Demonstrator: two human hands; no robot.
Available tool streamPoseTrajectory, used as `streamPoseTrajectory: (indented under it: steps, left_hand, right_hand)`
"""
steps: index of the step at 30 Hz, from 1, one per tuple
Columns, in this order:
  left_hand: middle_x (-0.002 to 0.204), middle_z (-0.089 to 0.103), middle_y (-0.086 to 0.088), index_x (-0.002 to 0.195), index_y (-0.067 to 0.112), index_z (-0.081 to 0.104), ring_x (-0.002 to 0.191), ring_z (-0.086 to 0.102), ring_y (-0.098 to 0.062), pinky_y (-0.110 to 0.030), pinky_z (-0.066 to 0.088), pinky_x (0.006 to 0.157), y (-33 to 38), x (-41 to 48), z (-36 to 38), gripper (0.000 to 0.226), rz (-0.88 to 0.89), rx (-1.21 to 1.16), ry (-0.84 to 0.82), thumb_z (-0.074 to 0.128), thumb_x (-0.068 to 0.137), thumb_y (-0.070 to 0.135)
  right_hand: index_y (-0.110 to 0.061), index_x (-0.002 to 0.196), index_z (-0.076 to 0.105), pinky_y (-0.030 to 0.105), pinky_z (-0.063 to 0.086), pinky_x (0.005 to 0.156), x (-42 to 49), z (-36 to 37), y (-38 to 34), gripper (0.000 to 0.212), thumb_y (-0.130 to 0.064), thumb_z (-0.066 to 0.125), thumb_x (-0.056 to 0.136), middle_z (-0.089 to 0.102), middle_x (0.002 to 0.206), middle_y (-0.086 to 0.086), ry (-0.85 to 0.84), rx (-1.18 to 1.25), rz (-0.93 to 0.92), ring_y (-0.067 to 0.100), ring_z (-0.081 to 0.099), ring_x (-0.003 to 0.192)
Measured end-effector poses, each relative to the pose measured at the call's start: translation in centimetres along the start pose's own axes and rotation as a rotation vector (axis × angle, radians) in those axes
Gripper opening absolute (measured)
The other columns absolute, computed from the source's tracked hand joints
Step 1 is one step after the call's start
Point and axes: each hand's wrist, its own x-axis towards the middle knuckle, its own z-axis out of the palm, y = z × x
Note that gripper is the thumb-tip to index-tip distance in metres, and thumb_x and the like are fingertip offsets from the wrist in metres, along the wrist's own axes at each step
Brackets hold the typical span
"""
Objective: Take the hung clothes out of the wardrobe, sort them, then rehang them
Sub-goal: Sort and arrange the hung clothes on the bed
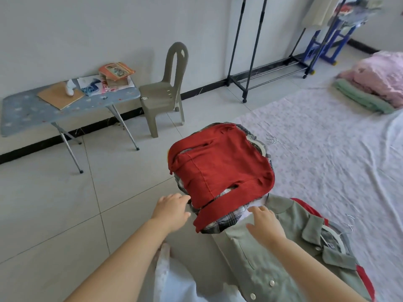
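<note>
A folded red knit sweater [220,168] tops a pile of clothes on hangers, with a plaid shirt [220,222] under it, at the edge of a bed. Nearer me lies a green button-up shirt [268,264] on a white hanger [339,238]. My left hand [172,209] hovers with relaxed fingers at the pile's near left edge, fingertips by the red sweater. My right hand [265,225] rests flat on the green shirt with fingers spread. A black clothes rack [246,62] stands by the far wall, its lower part bare.
A pale floral bedsheet [327,149] covers the bed on the right, with folded pink and green bedding [375,83] at its far end. A folding table [32,110] with books and a grey plastic chair [163,92] stand by the wall. Tiled floor lies on the left.
</note>
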Motion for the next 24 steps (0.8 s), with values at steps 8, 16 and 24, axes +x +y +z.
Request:
streamPoseTrajectory:
  steps: [8, 16, 24]
  left_hand:
    - [0.134, 0.047, -0.002, 0.137, 0.023, 0.036, 0.124, 0.043, -0.024, -0.038, 0.031, 0.102, -7.1, 12.4, -6.0, 0.05, 0.203, 0.101, -0.08, 0.049, 0.091, 0.038]
    - [0.135, 0.046, -0.002, 0.139, 0.024, 0.034, 0.124, 0.042, -0.023, -0.038, 0.031, 0.104, -6.0, 23.4, -9.4, 0.053, 0.36, 0.176, -0.121, 0.048, 0.091, 0.041]
    - [0.132, 0.049, -0.002, 0.139, 0.022, 0.035, 0.121, 0.044, -0.023, -0.039, 0.031, 0.104, -1.9, 34.1, -11.9, 0.052, 0.49, 0.222, -0.133, 0.047, 0.091, 0.04]
  right_hand:
    - [-0.021, 0.134, 0.043, 0.032, 0.04, 0.096, 7.4, -2.4, -6.5, 0.049, -0.03, 0.058, 0.088, 0.046, 0.129, 0.003, 0.076, 0.135, 0.215, 0.022, 0.044, 0.12]
    - [-0.022, 0.133, 0.042, 0.031, 0.039, 0.097, 13.6, -3.6, -7.3, 0.048, -0.03, 0.056, 0.088, 0.047, 0.126, 0.003, 0.06, 0.205, 0.364, 0.023, 0.043, 0.119]
    - [-0.02, 0.135, 0.042, 0.035, 0.04, 0.1, 22.1, -5.7, -5.2, 0.048, -0.028, 0.056, 0.089, 0.045, 0.13, 0.003, 0.043, 0.339, 0.458, 0.023, 0.041, 0.123]
